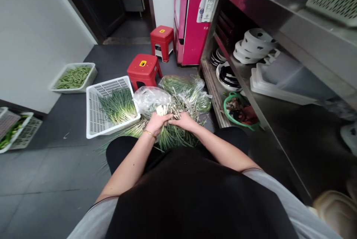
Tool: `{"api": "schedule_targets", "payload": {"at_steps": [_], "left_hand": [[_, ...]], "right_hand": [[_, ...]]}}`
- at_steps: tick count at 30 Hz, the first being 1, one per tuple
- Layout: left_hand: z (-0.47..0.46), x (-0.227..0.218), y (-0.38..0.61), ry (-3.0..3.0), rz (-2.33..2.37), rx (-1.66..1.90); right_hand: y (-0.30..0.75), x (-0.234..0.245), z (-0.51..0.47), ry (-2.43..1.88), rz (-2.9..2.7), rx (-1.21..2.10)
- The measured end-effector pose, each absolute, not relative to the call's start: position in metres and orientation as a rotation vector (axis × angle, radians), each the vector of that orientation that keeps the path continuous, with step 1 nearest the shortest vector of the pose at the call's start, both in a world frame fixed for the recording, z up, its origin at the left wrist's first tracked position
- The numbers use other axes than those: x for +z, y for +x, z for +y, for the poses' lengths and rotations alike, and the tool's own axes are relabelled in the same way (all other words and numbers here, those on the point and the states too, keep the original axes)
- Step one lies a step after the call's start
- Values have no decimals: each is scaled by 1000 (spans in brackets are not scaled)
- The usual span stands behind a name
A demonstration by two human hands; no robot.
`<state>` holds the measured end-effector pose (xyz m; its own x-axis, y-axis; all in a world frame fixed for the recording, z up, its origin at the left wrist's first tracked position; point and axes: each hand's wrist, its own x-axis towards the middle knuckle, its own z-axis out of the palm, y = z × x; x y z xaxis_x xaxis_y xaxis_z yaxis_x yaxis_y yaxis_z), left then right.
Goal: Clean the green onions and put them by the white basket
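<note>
My left hand (157, 123), with a bangle at the wrist, is closed round a bunch of green onions (163, 110) whose pale, clean ends point away from me. Beside it, my right hand (184, 120) is closed on green onions with brownish, rooty ends (175, 111). The two hands meet at the thumbs. Long green leaves (176, 137) hang below them, over my lap. Just beyond lie a clear plastic bag (152, 97) and another bag of greens (177, 83). At the left, a white basket (93, 114) holds trimmed-looking green onions (119, 105).
Two red stools (142, 68) stand beyond the basket, by a pink fridge (193, 42). A white basket of green beans (74, 77) is at the wall. On my right, a metal shelf (267, 120) holds dishes and a green basket (227, 114). More loose onions (136, 129) lie on the floor.
</note>
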<state>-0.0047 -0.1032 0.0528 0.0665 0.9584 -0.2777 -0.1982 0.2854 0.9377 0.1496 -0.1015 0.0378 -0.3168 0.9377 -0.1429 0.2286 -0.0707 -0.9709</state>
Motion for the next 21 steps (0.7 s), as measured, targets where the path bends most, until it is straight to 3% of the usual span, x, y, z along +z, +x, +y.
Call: {"api": "schedule_targets", "payload": {"at_steps": [6, 21], "left_hand": [[-105, 57, -11, 930, 1118, 974], [-111, 57, -10, 961, 956, 831]], "right_hand": [[158, 56, -96, -1389, -1442, 1245], [168, 64, -100, -1326, -1479, 1267]]}}
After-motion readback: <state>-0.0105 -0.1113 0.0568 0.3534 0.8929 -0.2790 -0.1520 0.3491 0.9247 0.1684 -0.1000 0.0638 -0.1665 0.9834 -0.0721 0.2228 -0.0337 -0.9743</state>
